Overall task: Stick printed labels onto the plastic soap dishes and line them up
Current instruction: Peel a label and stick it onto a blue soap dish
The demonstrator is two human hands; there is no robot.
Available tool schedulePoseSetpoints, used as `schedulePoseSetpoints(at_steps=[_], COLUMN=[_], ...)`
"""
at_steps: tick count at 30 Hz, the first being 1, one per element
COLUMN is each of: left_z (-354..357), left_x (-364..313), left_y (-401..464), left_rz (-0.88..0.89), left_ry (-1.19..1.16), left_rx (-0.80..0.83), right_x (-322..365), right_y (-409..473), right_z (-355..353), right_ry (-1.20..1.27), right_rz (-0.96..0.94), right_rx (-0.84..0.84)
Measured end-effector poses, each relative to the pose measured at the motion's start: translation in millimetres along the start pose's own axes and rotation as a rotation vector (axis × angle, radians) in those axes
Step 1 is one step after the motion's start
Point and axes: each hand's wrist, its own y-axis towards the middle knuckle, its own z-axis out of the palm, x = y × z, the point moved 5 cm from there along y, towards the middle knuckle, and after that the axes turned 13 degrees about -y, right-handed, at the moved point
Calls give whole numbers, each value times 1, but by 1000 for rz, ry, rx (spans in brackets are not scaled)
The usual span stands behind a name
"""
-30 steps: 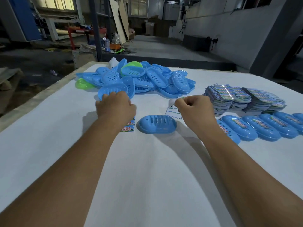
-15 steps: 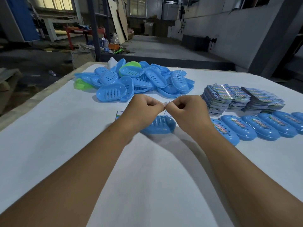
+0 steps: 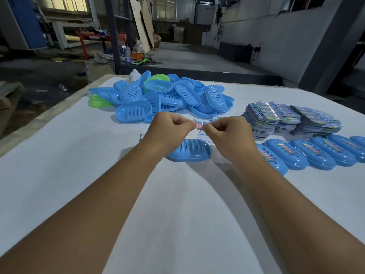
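A single blue slotted soap dish (image 3: 189,151) lies on the white table (image 3: 177,204) just below my hands. My left hand (image 3: 167,129) and my right hand (image 3: 227,133) meet above it and together pinch a small printed label (image 3: 199,125) between thumbs and fingertips. A thin clear backing strip (image 3: 203,136) hangs under the label. To the right, a row of labelled blue soap dishes (image 3: 308,153) runs toward the table's right edge. Another label sheet (image 3: 141,137) peeks out from under my left wrist.
A heap of unlabelled blue soap dishes (image 3: 167,97), with a green dish (image 3: 157,79) on top and another (image 3: 97,101) at its left, fills the far middle. Stacks of printed labels (image 3: 290,117) stand at the far right. The table's left edge (image 3: 49,113) drops to the workshop floor.
My left hand came over from the label sheet on the left to meet my right hand above the dish. Both now pinch the label, which shows more between the fingertips.
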Motion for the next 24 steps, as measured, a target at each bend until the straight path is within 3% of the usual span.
schedulePoseSetpoints(at_steps=[5, 11, 17, 24], left_z=[-2, -17, -21, -17], left_x=[3, 5, 1, -2], left_y=[0, 3, 2, -3], left_rz=[-45, -176, -170, -199], left_ry=[26, 268, 469, 554], left_rx=[-4, 26, 107, 141], right_x=[-2, -8, -6, -3], right_y=[1, 0, -5, -5], right_z=[0, 6, 11, 13], right_ry=[56, 179, 31, -38], right_rz=[53, 156, 108, 65], right_rx=[50, 228, 331, 324])
